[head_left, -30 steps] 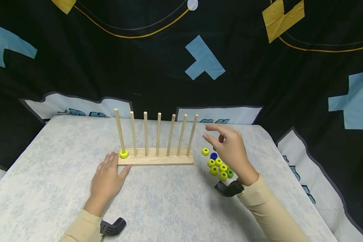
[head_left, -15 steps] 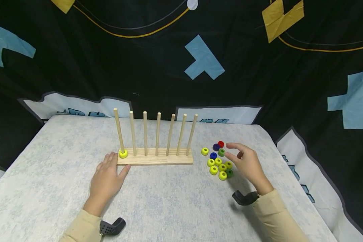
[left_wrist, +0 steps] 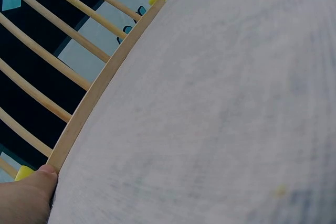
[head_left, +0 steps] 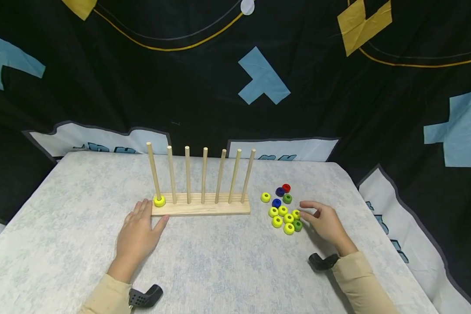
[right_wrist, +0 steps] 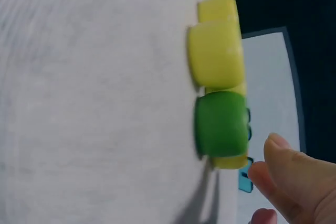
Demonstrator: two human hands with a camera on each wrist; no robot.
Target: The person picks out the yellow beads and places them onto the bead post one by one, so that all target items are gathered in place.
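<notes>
My left hand (head_left: 138, 237) lies at the left end of a wooden peg rack (head_left: 204, 210), fingers straight along that end. In the left wrist view the thumb (left_wrist: 39, 182) touches the rack's front edge. One yellow bead (head_left: 159, 201) sits at the foot of the leftmost peg (head_left: 154, 170). My right hand (head_left: 325, 222) is just right of the loose beads, thumb and index finger parted beside a yellow bead (head_left: 296, 214). A green bead (right_wrist: 221, 124) stands close to those fingertips in the right wrist view, with nothing between them.
More yellow beads (head_left: 277, 222) lie in a group right of the rack. Behind them are blue beads (head_left: 276, 203), a dark blue one (head_left: 280, 192), a red bead (head_left: 286, 188) and another green bead (head_left: 287, 199). A black printed cloth (head_left: 204, 96) hangs behind the table.
My right hand has moved right and down from above the beads to beside the yellow bead, uncovering the red, dark blue and green beads. The left hand stays at the rack.
</notes>
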